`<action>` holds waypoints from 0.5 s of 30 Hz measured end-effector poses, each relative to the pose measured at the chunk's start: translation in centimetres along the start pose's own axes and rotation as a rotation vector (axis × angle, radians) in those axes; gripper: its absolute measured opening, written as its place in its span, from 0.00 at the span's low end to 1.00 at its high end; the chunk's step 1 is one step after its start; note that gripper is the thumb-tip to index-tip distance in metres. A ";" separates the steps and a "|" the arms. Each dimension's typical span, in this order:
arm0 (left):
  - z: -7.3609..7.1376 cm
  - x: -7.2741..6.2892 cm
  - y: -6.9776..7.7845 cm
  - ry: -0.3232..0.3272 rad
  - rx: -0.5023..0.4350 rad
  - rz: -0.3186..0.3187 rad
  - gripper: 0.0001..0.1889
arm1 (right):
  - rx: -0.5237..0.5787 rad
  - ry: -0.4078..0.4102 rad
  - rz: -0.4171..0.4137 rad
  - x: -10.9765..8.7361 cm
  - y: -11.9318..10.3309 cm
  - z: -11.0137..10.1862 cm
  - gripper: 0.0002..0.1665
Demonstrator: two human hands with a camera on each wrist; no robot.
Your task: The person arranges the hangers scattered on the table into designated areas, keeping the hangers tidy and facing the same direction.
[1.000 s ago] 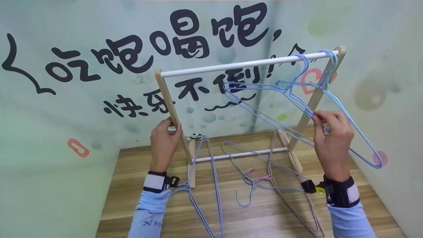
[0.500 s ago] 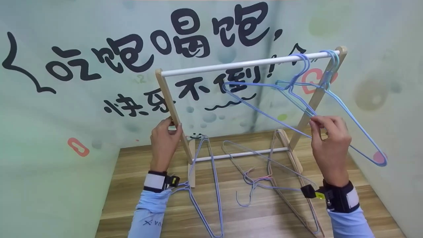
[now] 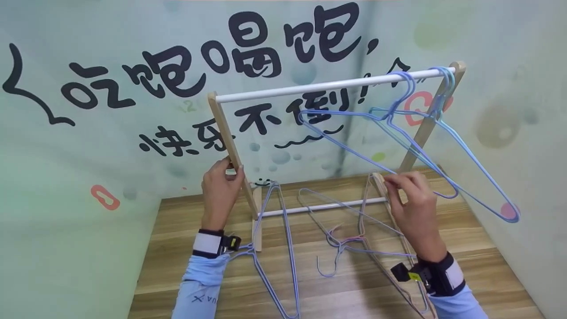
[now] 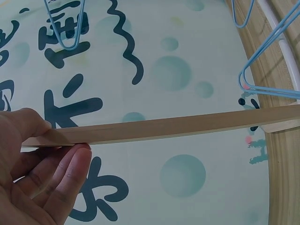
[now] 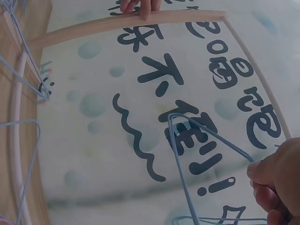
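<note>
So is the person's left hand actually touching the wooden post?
Touching. The left wrist view shows the left hand pinching the wooden post, with thumb and fingers against opposite edges.

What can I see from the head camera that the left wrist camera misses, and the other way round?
Only the head view: the right hand pinching a blue hanger, and the upper white bar.
Only the left wrist view: a small green mark on the wall.
Both: the left hand gripping the wooden post, and the lower white bar.
</note>
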State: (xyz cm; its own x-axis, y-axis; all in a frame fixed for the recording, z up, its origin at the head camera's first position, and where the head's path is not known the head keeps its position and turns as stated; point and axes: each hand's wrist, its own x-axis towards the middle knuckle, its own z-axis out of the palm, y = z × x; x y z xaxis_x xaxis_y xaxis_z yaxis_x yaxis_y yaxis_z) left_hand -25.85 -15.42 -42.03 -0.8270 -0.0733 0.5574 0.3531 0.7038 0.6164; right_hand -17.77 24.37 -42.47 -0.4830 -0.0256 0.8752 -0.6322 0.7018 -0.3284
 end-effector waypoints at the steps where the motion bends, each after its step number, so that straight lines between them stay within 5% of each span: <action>1: 0.0 0.0 0.0 -0.001 0.000 0.000 0.11 | 0.008 -0.012 -0.006 -0.2 0.0 0.2 0.12; 15: 0.0 0.0 0.1 0.005 0.012 0.004 0.10 | 0.046 -0.256 -0.012 -4.4 1.0 2.3 0.17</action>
State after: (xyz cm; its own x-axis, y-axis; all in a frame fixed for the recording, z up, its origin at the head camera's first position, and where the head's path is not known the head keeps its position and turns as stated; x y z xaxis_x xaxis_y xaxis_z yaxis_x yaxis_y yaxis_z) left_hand -25.83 -15.36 -42.01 -0.8236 -0.0742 0.5622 0.3505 0.7128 0.6075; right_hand -17.69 23.48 -47.43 -0.6091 -0.2176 0.7626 -0.6630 0.6675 -0.3390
